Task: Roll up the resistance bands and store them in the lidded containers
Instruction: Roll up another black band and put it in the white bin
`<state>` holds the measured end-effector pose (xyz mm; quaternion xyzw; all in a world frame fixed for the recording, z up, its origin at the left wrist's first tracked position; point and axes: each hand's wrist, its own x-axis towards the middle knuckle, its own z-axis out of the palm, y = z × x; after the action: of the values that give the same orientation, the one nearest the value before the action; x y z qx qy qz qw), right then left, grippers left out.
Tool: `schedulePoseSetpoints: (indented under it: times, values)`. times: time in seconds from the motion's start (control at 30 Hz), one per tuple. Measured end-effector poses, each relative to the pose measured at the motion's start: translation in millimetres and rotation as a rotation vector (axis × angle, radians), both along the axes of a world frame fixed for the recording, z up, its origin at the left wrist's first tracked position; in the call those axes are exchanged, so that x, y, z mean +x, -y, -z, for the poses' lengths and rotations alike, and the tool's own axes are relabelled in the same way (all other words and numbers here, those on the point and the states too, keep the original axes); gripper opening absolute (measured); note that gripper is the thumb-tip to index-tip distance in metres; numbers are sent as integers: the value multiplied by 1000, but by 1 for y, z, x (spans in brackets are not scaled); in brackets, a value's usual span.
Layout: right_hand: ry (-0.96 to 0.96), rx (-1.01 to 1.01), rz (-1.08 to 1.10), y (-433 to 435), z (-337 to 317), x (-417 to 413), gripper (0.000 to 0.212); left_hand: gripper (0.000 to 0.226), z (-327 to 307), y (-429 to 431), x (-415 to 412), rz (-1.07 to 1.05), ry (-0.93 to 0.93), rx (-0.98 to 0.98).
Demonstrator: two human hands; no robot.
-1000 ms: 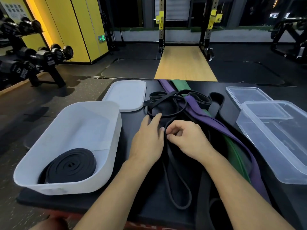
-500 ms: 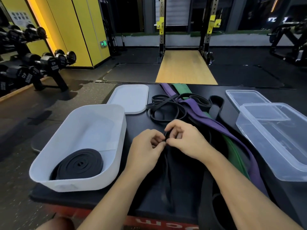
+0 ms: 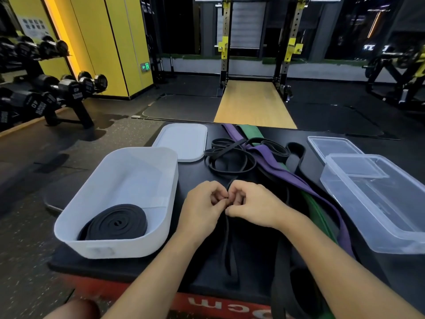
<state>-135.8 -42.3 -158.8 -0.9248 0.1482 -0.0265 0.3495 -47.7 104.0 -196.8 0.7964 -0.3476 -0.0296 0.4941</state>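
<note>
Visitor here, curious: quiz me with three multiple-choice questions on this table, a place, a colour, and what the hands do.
1. Where is the rolled black band? A in the white tub; B on a chair; C on a hook.
2. Colour of the band beside the green band? A red; B purple; C orange.
3. The left hand and right hand are: A flat; B waving; C pinching the thin black band.
Key: A, the coil lies inside it; B, the purple band runs alongside; C, fingertips meet on it.
</note>
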Motion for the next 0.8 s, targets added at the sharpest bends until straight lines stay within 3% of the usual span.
schedulePoseSetpoints:
  times: [0.33,0.5,0.67,0.8]
  values:
    - [-121,-86,112,-24,-5,-16,37,16,-2,0,0,35,7,4]
    - [-169,18,88,-26,-9,-27,34,13,-2,-3,-4,60,42,28]
    - [-70,-153,248,-26,0,-30,26,16,-5,-6,-7,63,-2,-30]
    - [84,-6,291,-16,8,-29,27,14,-4,-7,-12,52,63,14]
